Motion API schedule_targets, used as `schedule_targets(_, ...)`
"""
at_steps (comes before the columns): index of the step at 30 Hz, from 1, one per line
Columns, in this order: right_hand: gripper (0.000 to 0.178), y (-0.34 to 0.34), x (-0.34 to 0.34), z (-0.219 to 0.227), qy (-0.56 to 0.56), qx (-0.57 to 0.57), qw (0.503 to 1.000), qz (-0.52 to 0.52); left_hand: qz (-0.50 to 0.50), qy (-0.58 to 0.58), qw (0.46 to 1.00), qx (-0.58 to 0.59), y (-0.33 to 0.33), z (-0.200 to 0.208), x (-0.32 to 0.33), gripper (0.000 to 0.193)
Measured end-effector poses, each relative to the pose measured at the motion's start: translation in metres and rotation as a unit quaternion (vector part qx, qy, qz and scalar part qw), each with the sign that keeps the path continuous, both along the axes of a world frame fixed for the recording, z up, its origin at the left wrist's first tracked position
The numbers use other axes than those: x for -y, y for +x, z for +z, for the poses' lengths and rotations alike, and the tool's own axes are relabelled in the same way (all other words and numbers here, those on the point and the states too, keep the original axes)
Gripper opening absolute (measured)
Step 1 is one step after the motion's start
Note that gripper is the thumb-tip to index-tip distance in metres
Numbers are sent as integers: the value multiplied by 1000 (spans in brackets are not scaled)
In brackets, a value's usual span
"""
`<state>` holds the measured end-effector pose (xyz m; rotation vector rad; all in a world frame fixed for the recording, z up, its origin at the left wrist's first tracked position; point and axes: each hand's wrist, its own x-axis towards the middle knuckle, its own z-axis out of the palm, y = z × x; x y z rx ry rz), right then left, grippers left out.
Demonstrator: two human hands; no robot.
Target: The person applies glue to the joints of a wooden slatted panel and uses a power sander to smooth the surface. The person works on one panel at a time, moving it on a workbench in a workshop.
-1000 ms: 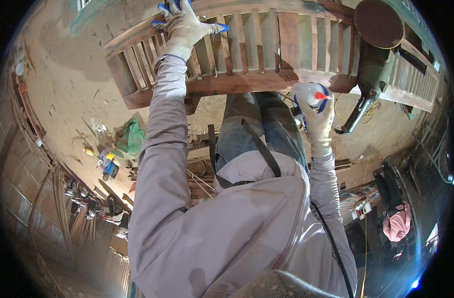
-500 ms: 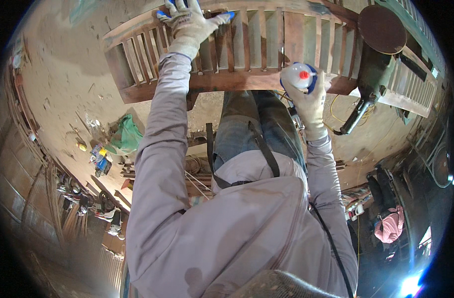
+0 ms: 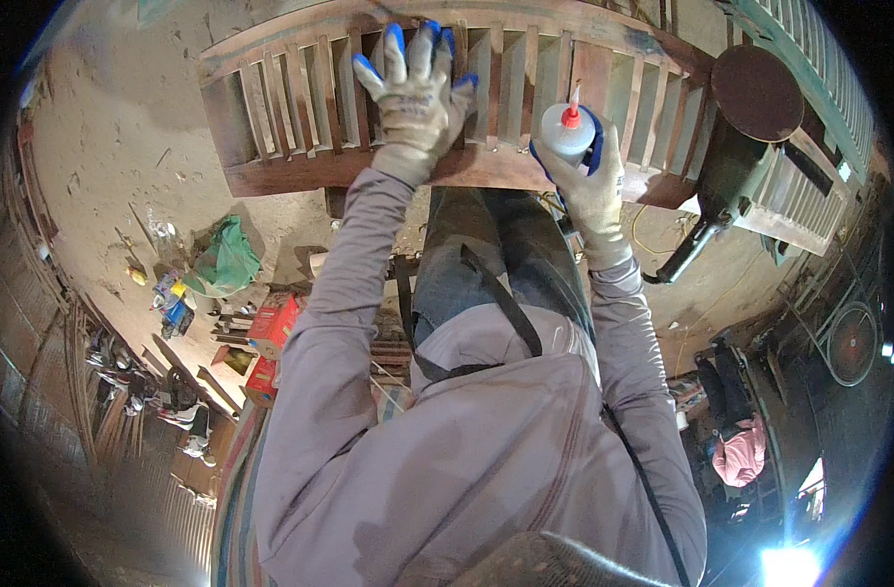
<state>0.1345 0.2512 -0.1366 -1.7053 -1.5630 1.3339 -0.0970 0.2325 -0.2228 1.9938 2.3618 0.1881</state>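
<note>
A brown wooden slatted panel [image 3: 300, 178], with a row of upright slats between two long rails, lies across in front of me. My left hand [image 3: 414, 112], in a pale work glove with blue fingertips, rests over its slats with the fingers spread and nothing in them. On the right, my gloved right hand [image 3: 600, 191] is wrapped round a translucent squeeze bottle [image 3: 566, 139] with a red nozzle cap. The bottle is above the panel's near rail, its tip pointing away from me. What is inside it cannot be made out.
At right, a dark power tool [image 3: 726, 181] with a round brown disc [image 3: 757, 93] lies over the panel's end, near another slatted piece [image 3: 794, 205]. A green cloth [image 3: 224, 256], a blue tool [image 3: 176, 315] and red boxes [image 3: 273, 325] lie on the floor at left.
My left hand has moved right and nearer to me along the slats. My right hand has shifted slightly left, and the bottle has tilted so its nozzle points away from me.
</note>
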Motion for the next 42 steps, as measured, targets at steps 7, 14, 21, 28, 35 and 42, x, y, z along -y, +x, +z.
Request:
schedule_targets(7,63,-9,-12,-5,47,102,991,70,15,31,999,41,6,-8,15,64)
schedule_targets(14,70,-32,-41,-14,159,271,926,212,113,116,987,17,-54,-13,53,62)
schedule_targets(21,69,-43,-57,-15,246,334,874,252,221,66,972,-47,-56,-16,47,73)
schedule_targets(28,71,-46,-64,-10,289,352,850,265,229,79,970,-3,-56,-15,46,74)
schedule_targets(35,72,-48,-69,-3,310,334,844,282,229,73,971,-4,-55,-13,46,74)
schedule_targets(42,69,-54,-75,-3,293,334,849,285,228,73,971,-23,-56,-14,46,74)
